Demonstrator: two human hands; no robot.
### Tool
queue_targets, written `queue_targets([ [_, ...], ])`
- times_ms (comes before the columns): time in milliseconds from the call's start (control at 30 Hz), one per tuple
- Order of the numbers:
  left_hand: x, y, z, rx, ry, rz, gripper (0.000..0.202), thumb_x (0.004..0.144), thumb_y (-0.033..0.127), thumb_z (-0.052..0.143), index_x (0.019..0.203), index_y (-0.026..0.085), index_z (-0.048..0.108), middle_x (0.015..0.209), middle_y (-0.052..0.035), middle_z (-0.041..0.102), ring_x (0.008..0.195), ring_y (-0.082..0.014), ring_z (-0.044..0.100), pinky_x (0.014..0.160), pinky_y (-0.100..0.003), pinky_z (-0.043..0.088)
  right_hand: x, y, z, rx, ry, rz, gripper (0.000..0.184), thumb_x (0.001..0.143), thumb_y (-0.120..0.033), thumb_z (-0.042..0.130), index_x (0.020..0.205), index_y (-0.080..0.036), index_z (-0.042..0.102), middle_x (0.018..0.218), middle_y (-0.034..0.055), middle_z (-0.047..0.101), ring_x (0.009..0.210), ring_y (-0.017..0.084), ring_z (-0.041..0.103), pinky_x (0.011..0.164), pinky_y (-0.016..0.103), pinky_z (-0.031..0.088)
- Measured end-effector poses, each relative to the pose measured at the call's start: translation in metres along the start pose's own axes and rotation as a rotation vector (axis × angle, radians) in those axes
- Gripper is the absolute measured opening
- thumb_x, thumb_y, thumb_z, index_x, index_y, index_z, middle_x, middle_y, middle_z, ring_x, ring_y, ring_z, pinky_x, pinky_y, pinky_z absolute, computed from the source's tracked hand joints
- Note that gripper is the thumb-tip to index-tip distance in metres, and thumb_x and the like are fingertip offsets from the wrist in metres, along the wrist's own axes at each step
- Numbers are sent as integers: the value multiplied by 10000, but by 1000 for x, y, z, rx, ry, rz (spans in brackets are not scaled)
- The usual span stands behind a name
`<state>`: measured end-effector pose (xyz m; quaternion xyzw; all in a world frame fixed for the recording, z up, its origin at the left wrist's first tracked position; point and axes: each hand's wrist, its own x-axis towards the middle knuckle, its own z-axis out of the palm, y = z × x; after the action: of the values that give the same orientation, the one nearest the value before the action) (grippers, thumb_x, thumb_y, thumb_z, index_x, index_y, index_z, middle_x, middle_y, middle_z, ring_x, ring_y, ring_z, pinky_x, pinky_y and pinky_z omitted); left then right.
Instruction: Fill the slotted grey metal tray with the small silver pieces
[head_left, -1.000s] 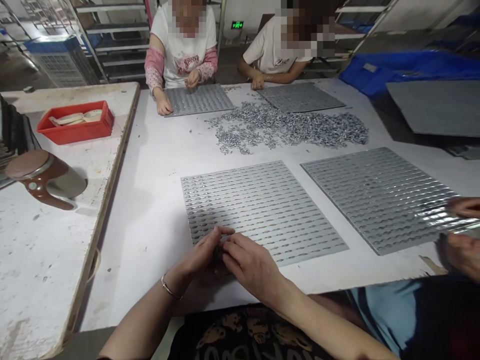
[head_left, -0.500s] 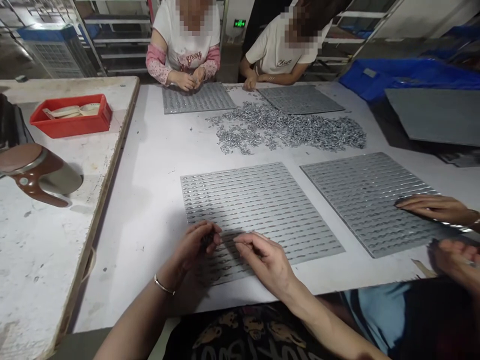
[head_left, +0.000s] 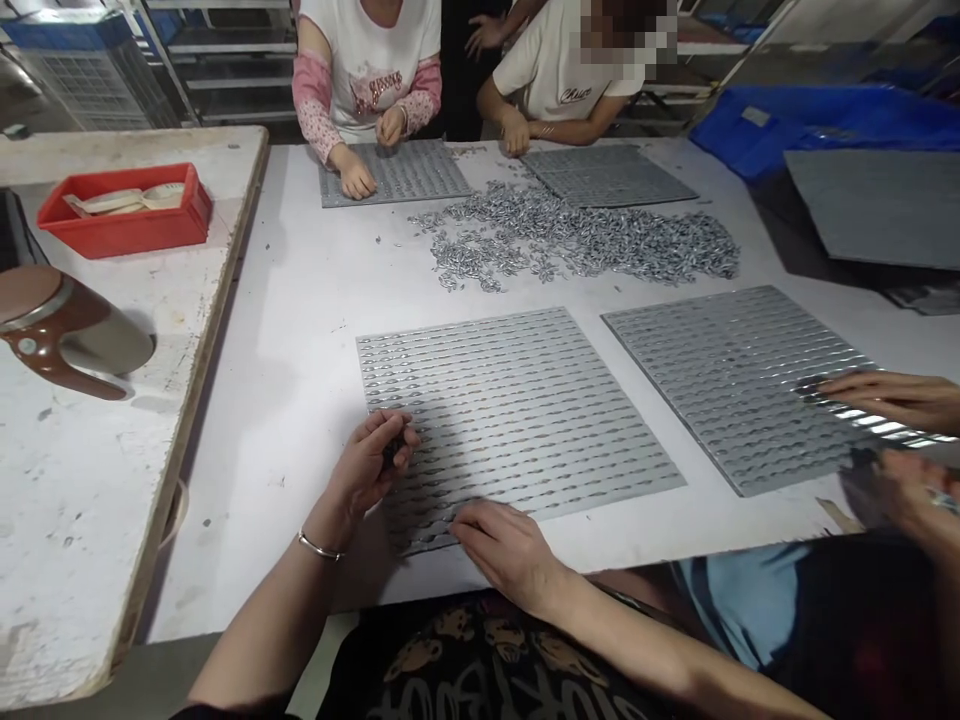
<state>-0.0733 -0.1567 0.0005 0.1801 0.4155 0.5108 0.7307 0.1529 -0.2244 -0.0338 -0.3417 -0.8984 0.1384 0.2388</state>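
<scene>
A grey square plate (head_left: 517, 400) lies before me, its surface lined with rows of small, pointed, shiny pieces. My left hand (head_left: 379, 455) is curled over the plate's left edge, closed around a few small dark pieces (head_left: 391, 452) that are mostly hidden by the fingers. Near the plate's front edge, my right hand (head_left: 506, 550) has its fingertips pinched together, touching or just above the lowest rows. Whatever those fingertips may hold is hidden. Farther back on the table is a wide heap of loose small silvery pieces (head_left: 585, 240).
Beside my plate on the right, a co-worker's hands (head_left: 892, 400) work at another filled plate (head_left: 735, 400). Two people across the table have plates too. A side table at left bears a red bin (head_left: 124, 225) and a brown-lidded jug (head_left: 75, 330). Grey sheets (head_left: 877, 210) lie at right.
My right hand has moved down and slightly left to the plate's front edge. My left hand has shifted up and left, away from it. Across the table, one person's hands have separated.
</scene>
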Motion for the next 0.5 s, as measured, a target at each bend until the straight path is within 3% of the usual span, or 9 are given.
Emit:
queue_targets([
  [200, 0, 0, 1, -15, 18, 4, 394, 690, 364, 872, 918, 146, 636, 711, -7, 657, 449, -43, 434, 349, -134, 219, -12, 5, -3, 3, -56, -123, 270, 979, -105, 478, 1157, -192, 661, 1077, 84, 727, 879, 201, 611, 757, 332, 494],
  [300, 0, 0, 3, 9, 65, 36, 393, 686, 396, 874, 837, 165, 593, 732, -6, 665, 451, -40, 430, 349, -135, 214, -15, 7, -3, 17, -57, -153, 292, 976, -102, 473, 1200, -184, 641, 1104, 99, 717, 890, 208, 598, 757, 341, 498],
  [500, 3, 1, -2, 66, 106, 99, 424, 643, 430, 907, 731, 157, 595, 624, 32, 590, 436, -29, 376, 366, -147, 211, -2, 6, -16, 223, 27, -47, 259, 989, -131, 505, 1199, -205, 637, 1046, 95, 692, 908, 189, 651, 772, 310, 560],
])
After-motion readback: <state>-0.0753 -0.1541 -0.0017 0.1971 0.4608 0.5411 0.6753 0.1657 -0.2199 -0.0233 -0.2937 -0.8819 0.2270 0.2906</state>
